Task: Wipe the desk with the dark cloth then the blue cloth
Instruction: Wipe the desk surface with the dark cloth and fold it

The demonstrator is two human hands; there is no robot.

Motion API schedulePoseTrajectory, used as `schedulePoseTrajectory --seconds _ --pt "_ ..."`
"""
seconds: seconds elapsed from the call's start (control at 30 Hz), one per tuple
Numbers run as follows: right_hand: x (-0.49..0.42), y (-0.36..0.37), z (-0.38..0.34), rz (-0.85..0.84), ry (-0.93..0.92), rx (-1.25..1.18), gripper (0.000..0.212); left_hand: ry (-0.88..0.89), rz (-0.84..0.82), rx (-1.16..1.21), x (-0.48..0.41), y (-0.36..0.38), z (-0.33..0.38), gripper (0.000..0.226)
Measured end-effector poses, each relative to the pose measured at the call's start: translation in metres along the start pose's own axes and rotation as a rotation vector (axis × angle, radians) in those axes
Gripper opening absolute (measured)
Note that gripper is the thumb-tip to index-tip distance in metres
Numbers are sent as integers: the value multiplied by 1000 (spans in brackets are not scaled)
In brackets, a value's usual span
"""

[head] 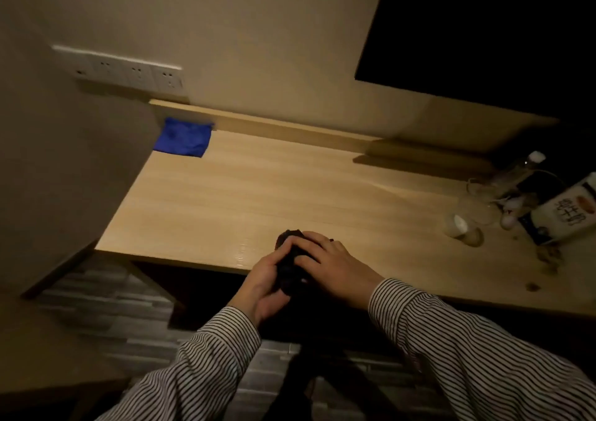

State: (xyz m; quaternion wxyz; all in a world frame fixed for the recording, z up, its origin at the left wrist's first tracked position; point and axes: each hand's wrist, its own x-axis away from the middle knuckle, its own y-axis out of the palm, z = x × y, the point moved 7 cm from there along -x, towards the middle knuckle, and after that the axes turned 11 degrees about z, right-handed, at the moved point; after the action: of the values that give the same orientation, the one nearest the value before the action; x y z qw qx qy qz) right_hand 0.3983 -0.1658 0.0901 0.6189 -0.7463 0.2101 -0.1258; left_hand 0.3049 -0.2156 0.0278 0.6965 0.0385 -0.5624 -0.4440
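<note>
Dark cloth, bunched into a wad, sits at the near edge of the tabletop, held between both hands. Left hand cups it from below and the side, fingers curled closed over the top. Right hand presses on it from the right, its fingers wrapped on the fabric too. Blue cloth lies flat at the far left corner, well apart, against the back ledge.

Step in hand looks like folding or gathering the dark cloth before wiping. Best to flatten it into a pad, press down evenly, sweep in long overlapping passes from the edge outward, steer clear of the clutter at right.

Dim light: cloth folds unreadable, its lower part merges with shadow under the tabletop. Milk carton cut by the right frame edge; bottles and cables beside it hard to separate.
</note>
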Motion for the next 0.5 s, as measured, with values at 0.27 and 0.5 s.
schedulePoseTrajectory --seconds 0.27,0.5 --pt "-43 -71 28 406 458 -310 51 192 -27 36 28 11 94 44" --pt "-98 -18 38 260 1013 -1383 46 238 -42 12 24 17 153 48"
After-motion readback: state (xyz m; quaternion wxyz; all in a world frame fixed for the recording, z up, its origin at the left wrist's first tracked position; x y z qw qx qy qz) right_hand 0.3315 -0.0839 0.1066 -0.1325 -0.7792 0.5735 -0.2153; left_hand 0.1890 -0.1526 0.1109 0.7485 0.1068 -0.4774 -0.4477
